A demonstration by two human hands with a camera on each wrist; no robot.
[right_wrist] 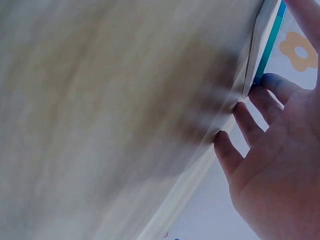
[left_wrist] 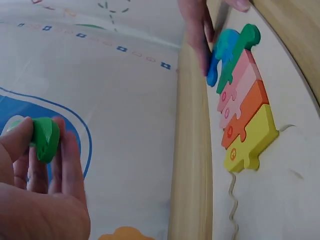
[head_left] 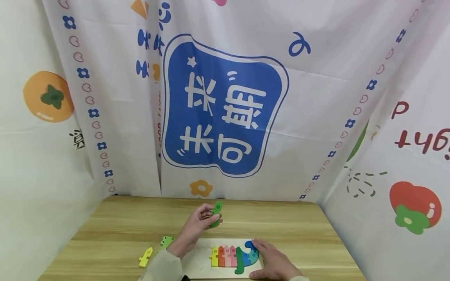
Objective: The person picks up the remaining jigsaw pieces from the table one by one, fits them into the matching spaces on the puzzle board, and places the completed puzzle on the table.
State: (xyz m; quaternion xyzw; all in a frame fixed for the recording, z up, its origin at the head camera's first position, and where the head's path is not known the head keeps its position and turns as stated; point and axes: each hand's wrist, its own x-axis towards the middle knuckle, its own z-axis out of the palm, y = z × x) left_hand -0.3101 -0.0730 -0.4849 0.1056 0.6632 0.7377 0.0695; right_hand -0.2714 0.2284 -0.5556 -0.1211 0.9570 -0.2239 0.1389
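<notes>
My left hand (head_left: 197,223) pinches a green puzzle piece (head_left: 218,207) between thumb and fingers, raised above the far part of the pale wooden puzzle board (head_left: 197,259). On the board's right half sit joined pieces: a yellow piece (left_wrist: 252,145), an orange one (left_wrist: 248,112), two pink ones, a green leg piece (head_left: 240,261) and blue tail pieces (head_left: 250,255). My right hand (head_left: 275,262) rests at the board's right end, fingertips by the blue tail and thumb near the front corner. In the right wrist view its fingers (right_wrist: 250,122) reach along the board's edge.
Left of the board, a loose yellow piece (head_left: 145,257) lies on the wooden table (head_left: 105,242). A green animal-head piece (head_left: 166,242) with eyes is beside it, partly behind the left forearm. Printed cloth (head_left: 309,117) hangs around the table's back and sides.
</notes>
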